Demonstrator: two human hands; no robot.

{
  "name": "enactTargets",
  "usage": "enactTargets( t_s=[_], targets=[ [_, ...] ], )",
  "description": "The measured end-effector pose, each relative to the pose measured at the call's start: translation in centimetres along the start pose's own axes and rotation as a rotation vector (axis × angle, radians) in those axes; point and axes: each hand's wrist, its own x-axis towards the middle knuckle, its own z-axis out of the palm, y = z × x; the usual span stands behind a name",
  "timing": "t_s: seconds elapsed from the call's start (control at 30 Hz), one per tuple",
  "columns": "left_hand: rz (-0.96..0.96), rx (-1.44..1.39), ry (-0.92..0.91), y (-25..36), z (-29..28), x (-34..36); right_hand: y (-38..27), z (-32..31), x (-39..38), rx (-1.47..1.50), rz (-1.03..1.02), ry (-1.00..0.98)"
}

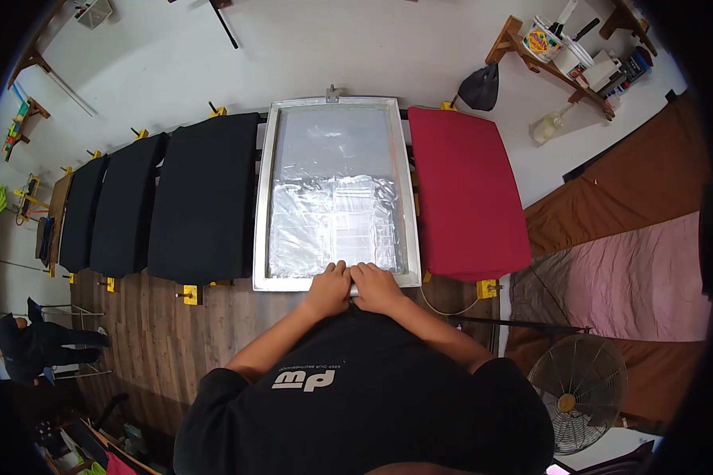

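Nearest: black shirt front and two bare forearms entering from the lower edge. Left hand (328, 290) and right hand (377, 288) side by side, knuckles touching, fingers curled down and closed over a grey bar-like handle (355, 291), only a sliver of it visible between them; likely a squeegee, though blade hidden.

Just beyond: printing screen (337, 190), pale metal frame, silvery taped mesh, lying flat with its near rail under the hands. Held bar resting at that near rail, at the lower edge of the mesh.

Left of screen: row of black garments (204, 198) on pallets with yellow clamps (190, 295). Right: red garment (467, 194), touching the frame side. Underneath: wood-plank floor (158, 332).

Farther: standing fan (577, 392) lower right; brown and pink cloths (634, 269); wall shelf (566, 51) with tubs and bottles.

Risk, as judged: uneven pressure between the two hands could leave a patchy pass; frame shifting on its hinge could blur registration; stray ink reaching the adjoining red garment.
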Motion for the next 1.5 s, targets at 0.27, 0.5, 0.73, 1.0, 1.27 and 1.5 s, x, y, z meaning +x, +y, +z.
enactTargets(
  t_s=[0.27, 0.5, 0.73, 1.0, 1.27, 1.5],
  targets=[
    [-0.007, 0.036, -0.104, 0.0, -0.9, -0.2, 0.6, -1.1, 0.0, 0.053, -0.042, -0.113],
    [-0.107, -0.361, -0.099, -0.2, -4.4, -1.4, 4.3, -4.9, -3.2, 0.343, -0.086, 0.126],
    [-0.524, -0.403, 0.529, -8.0, -4.0, -4.3, 11.8, -4.3, -7.3, 0.304, 0.319, 0.37],
    [-0.989, -0.547, 0.728, -16.5, 0.0, -10.2, 14.8, 2.6, -8.0, 0.396, 0.629, 0.371],
    [-0.943, -0.226, 0.464, -18.2, 2.6, -9.0, 13.8, 5.1, -6.5, 0.231, 0.849, 0.393],
    [-0.91, -0.299, 0.22, -18.1, 0.5, -9.4, 10.9, 7.5, -4.3, 0.197, 1.106, 0.769]
  ],
)
